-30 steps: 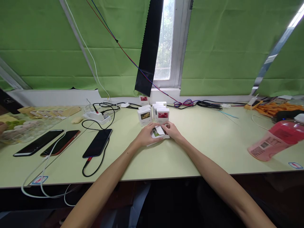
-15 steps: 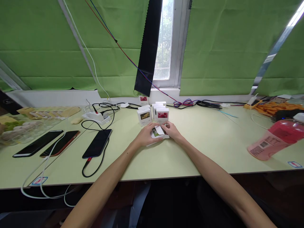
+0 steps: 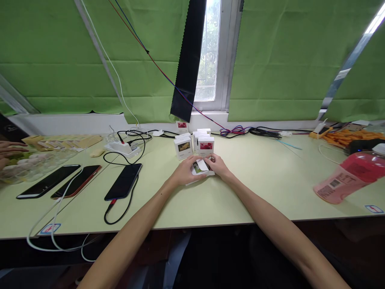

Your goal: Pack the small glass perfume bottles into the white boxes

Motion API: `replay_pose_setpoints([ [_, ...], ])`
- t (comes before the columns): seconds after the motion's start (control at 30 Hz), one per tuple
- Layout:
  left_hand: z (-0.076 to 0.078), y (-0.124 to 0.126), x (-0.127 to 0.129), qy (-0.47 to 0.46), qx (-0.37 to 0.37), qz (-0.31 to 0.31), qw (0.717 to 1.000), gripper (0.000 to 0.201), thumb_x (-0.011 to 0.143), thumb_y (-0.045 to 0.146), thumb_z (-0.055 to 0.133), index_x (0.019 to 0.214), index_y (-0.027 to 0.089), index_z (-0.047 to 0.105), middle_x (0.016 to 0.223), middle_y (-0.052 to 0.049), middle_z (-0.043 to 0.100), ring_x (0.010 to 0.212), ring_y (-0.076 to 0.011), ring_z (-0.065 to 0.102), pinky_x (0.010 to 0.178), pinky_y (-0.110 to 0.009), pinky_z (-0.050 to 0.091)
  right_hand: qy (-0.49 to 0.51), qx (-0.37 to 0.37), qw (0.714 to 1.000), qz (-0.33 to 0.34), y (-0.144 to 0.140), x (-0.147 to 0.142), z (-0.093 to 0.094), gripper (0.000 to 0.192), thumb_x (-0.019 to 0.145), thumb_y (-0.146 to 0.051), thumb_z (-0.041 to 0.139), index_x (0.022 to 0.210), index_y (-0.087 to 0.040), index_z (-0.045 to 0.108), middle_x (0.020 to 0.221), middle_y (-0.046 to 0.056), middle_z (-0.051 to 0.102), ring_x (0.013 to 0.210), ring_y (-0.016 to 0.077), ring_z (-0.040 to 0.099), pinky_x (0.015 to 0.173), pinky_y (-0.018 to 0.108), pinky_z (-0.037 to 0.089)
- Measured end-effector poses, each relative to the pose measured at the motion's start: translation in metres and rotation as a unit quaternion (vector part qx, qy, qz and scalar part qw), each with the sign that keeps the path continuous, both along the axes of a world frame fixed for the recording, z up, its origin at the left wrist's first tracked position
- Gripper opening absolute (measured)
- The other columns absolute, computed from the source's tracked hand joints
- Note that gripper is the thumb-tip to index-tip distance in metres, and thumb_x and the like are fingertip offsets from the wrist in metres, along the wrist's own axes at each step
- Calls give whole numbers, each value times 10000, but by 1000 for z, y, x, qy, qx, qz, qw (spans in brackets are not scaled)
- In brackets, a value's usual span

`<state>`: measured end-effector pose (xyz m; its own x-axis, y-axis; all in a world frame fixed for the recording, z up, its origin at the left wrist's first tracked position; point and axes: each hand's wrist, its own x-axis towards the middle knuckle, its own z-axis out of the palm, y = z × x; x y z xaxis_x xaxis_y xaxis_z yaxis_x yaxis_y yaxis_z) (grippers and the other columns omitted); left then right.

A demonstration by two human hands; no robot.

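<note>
A small white box [image 3: 199,167] with a green picture lies low on the table between my hands, a white flap raised on it. My left hand [image 3: 185,170] curls round its left side, with the thumb along the near edge. On the right side, the fingers of my right hand [image 3: 218,165] press on the box; their tips are partly hidden. Just beyond stand white boxes with pictures: one with a yellowish picture [image 3: 184,148], one with a red picture [image 3: 206,145], and several behind them.
On the left lie a phone [image 3: 123,182] with a cable, two more phones, a power strip [image 3: 122,149] and a clear tray [image 3: 36,165] near another person's hand [image 3: 10,149]. A pink bottle [image 3: 349,176] stands right, before orange pieces [image 3: 345,138]. Cables [image 3: 264,132] run along the wall.
Another person's hand has come into view at the far left, above the clear tray. My own hands and the box look unchanged.
</note>
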<state>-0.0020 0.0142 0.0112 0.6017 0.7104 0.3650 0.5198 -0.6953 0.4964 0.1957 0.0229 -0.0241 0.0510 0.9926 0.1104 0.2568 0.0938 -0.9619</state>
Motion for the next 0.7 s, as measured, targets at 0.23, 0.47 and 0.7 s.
replay_pose_setpoints([
  [0.23, -3, 2, -1, -3, -6, -1, 1000, 673, 784, 603, 757, 1345, 267, 597, 1311, -83, 662, 1184, -311, 632, 1006, -452, 520, 1, 0, 1000, -5, -1, -1, 2, 187, 833, -403, 634, 856, -218, 622, 612, -31, 594, 584, 152, 563, 565, 257, 427],
  [0.47, -1, 1, 0, 1, -8, 0, 1000, 659, 788, 577, 761, 1349, 273, 595, 1309, -81, 663, 1176, -307, 639, 981, -439, 531, -3, -3, 1000, -3, -1, -1, 2, 183, 846, -398, 625, 869, -217, 616, 628, -23, 594, 570, 149, 547, 521, 251, 402],
  [0.7, 0, 1, 0, -5, -6, -9, 1000, 648, 782, 563, 771, 1340, 278, 604, 1304, -80, 669, 1173, -308, 643, 993, -449, 529, -9, -4, 1000, -7, -1, 0, 3, 161, 834, -377, 637, 844, -217, 613, 624, -24, 600, 593, 153, 565, 561, 256, 430],
])
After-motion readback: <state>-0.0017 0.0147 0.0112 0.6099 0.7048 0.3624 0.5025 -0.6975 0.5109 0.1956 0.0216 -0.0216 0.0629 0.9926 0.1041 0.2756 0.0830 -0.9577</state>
